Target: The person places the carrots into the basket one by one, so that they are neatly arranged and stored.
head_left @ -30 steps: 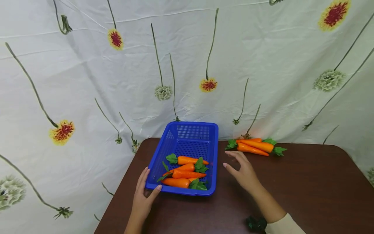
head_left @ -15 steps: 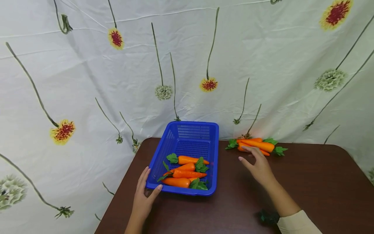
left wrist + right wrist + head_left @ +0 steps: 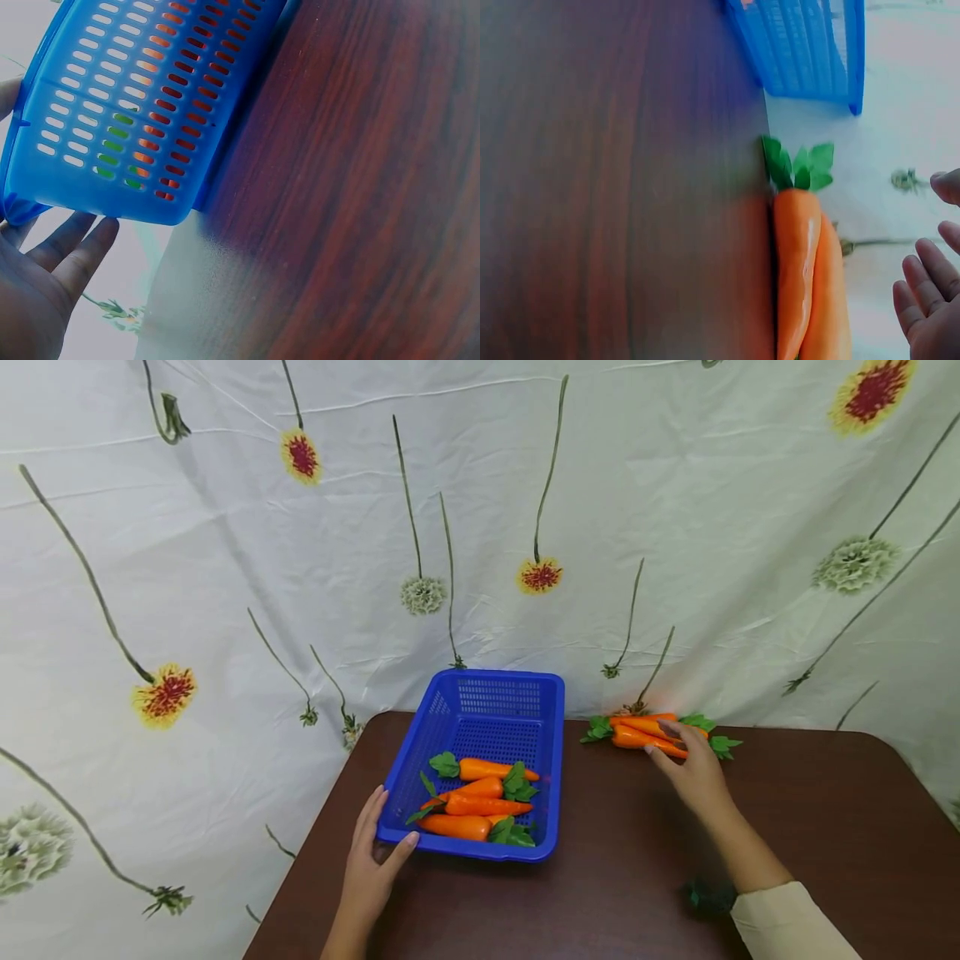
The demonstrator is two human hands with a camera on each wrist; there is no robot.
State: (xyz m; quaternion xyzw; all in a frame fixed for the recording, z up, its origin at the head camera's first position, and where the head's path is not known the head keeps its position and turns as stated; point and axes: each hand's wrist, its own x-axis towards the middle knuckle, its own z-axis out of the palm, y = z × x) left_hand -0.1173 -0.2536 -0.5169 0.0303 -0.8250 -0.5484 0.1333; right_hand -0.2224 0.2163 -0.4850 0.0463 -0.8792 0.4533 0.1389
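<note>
My left hand point(image 3: 367, 860) rests on the near left corner of a blue plastic basket point(image 3: 557, 760), thumb on the near rim and fingers along the left side. In the left wrist view its fairly straight fingers touch the slotted basket wall point(image 3: 112, 150). Inside the basket, several orange carrots point(image 3: 487, 806) with green leaves lie in the near half. My right hand point(image 3: 701, 777) hovers over a small pile of carrots point(image 3: 630, 737), thumb and fingers spread apart, holding nothing. In the right wrist view a carrot point(image 3: 795, 247) lies left of the open fingers.
The dark brown wooden table point(image 3: 615, 877) reaches back to a white cloth point(image 3: 337, 543) printed with flowers, hanging right behind the basket and the pile. A dark object point(image 3: 708, 897) shows at the right wrist.
My right hand has moved right and away from me, from beside the basket to over the carrot pile. The left hand and basket stay put.
</note>
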